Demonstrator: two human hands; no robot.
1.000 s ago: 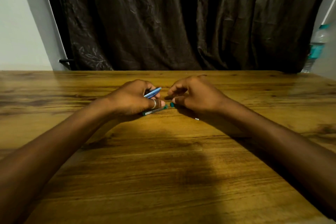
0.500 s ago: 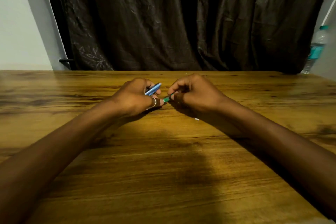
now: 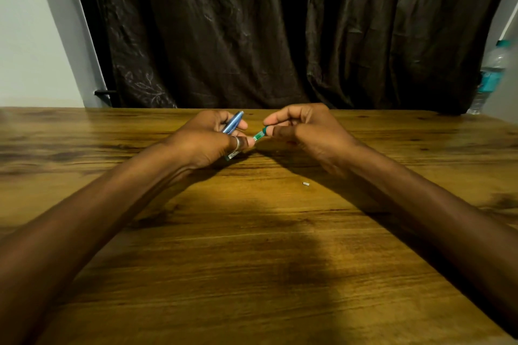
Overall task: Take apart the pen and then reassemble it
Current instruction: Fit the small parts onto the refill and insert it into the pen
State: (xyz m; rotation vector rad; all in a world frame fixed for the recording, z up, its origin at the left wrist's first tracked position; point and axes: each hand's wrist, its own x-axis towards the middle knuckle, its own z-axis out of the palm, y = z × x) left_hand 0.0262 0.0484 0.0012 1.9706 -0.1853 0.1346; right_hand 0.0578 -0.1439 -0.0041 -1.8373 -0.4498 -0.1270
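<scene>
My left hand (image 3: 207,140), a ring on its thumb, is closed around a blue pen cap (image 3: 233,122) that sticks up between the fingers, and around a clear green pen barrel (image 3: 258,136). The barrel's rear end with a white label shows below the thumb. My right hand (image 3: 302,131) pinches the barrel's green front end between thumb and fingers. Both hands hover just above the wooden table (image 3: 252,260), near its far middle. The pen's inner parts are hidden by the fingers.
A tiny white piece (image 3: 305,183) lies on the table under my right wrist. A dark curtain (image 3: 280,31) hangs behind the table. A water bottle (image 3: 492,75) stands at the far right.
Both hands have lifted off the table and moved slightly away from me. My right hand has closed onto the green tip of the barrel that the left hand picked up.
</scene>
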